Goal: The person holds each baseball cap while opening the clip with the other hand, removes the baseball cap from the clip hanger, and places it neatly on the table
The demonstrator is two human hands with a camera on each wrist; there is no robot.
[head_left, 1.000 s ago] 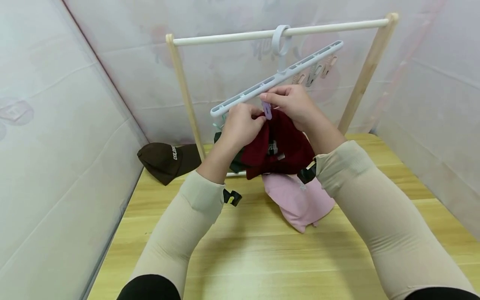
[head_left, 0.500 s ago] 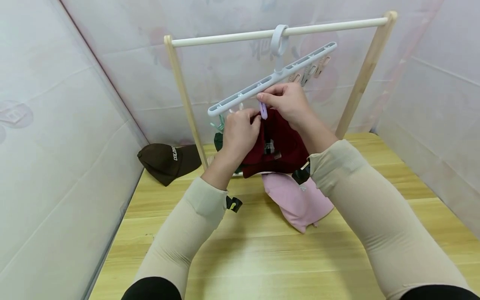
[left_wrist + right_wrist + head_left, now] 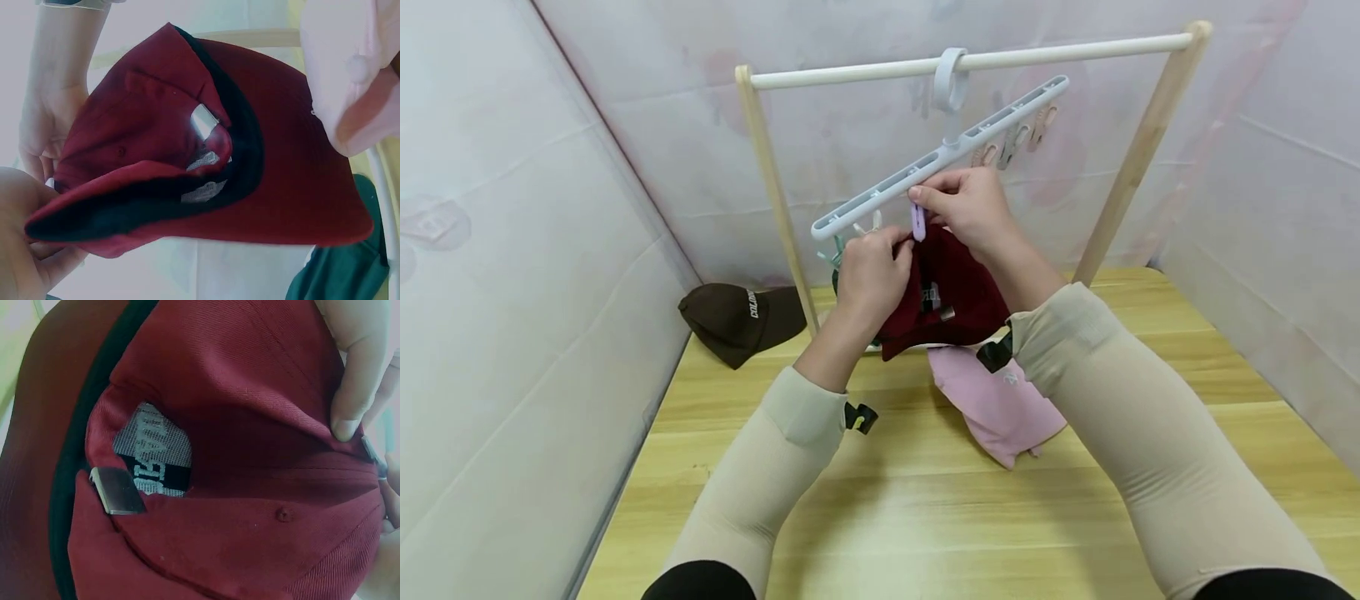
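Observation:
A dark red cap (image 3: 958, 296) hangs between both hands under a pale clip hanger (image 3: 925, 167) hooked on the wooden rail (image 3: 1037, 54). My left hand (image 3: 895, 246) grips the cap's upper edge. My right hand (image 3: 925, 200) pinches a purple clip (image 3: 917, 223) dangling from the hanger, right at the cap's edge. The left wrist view shows the red cap (image 3: 187, 156) from below, with its metal buckle (image 3: 205, 119). The right wrist view is filled by the cap's inside (image 3: 250, 500), a fingertip (image 3: 350, 394) pressing its cloth.
A pink cap (image 3: 996, 396) lies on the wooden table (image 3: 925, 517) below the hands. A brown cap (image 3: 737, 317) sits at the back left by the rack's left post (image 3: 775, 200). A green cap (image 3: 337, 275) is partly hidden behind the red one. More clips (image 3: 1015, 142) hang from the hanger's right half.
Both hands have lifted the red cap slightly up and left toward the hanger. The purple clip stays pinched in the right hand.

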